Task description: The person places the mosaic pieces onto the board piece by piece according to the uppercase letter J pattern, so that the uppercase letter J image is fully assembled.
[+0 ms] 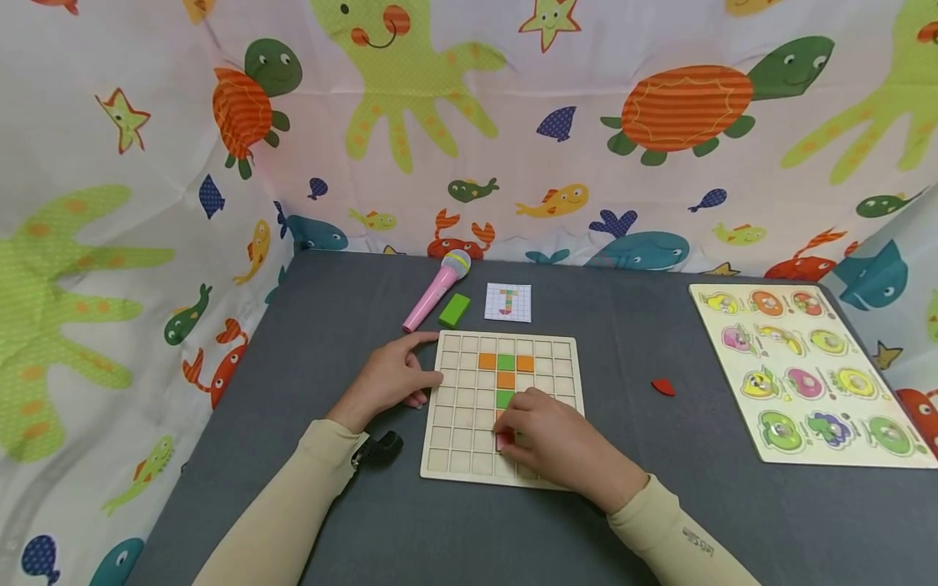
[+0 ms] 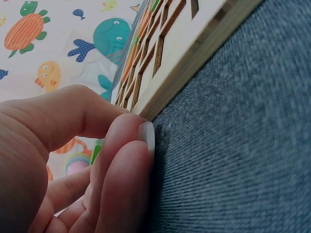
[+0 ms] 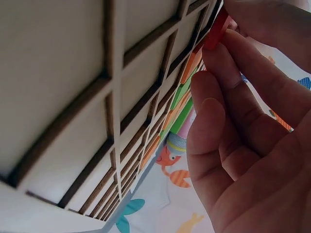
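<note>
A pale wooden grid board [image 1: 440,464] lies flat on the dark table. Orange and green square tiles [image 1: 506,380] form a short top row and a column down its middle. My right hand [image 1: 551,443] is over the lower part of that column, its thumb and fingers pinching a red tile [image 3: 217,31], tilted at the board surface in the right wrist view. At the board's left edge rests my left hand [image 1: 388,374], index finger extended to the upper left corner and thumb touching the rim. Its other fingers curl loosely beside the wooden edge [image 2: 180,68].
Behind the board lie a pink toy microphone [image 1: 432,297], a green block [image 1: 454,310] and a small card [image 1: 508,303] with a J-shaped coloured pattern. A red piece [image 1: 663,387] sits to the right, before a fruit puzzle board [image 1: 755,443]. A printed curtain [image 1: 440,81] surrounds the table.
</note>
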The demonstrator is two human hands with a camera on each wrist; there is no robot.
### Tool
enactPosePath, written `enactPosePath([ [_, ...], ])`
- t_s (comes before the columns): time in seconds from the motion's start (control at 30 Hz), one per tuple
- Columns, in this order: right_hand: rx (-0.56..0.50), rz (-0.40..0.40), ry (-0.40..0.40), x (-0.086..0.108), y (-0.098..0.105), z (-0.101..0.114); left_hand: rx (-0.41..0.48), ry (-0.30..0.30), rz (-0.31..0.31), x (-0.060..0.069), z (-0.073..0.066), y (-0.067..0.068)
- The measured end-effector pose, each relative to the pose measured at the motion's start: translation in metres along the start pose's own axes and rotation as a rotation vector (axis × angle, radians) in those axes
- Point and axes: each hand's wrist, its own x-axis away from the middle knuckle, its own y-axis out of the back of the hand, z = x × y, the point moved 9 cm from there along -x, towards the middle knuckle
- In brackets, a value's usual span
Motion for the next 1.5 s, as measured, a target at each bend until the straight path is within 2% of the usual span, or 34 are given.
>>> enactPosePath([
  [0.63, 0.0, 0.005, -0.004, 0.0, -0.002, 0.0, 0.007, 0.003, 0.0, 0.0, 0.001, 0.0],
  [1.0, -0.004, 0.01, -0.045, 0.0, 0.001, -0.006, 0.001, -0.008, 0.007, -0.002, 0.001, -0.001],
  [1.37, 0.002, -0.027, -0.036, 0.002, 0.008, -0.008, -0.011, 0.001, 0.016, -0.002, -0.001, -0.002],
  [1.5, 0.013, -0.035, -0.071, 0.004, 0.014, -0.016, -0.009, 0.012, 0.011, -0.003, 0.003, -0.002],
])
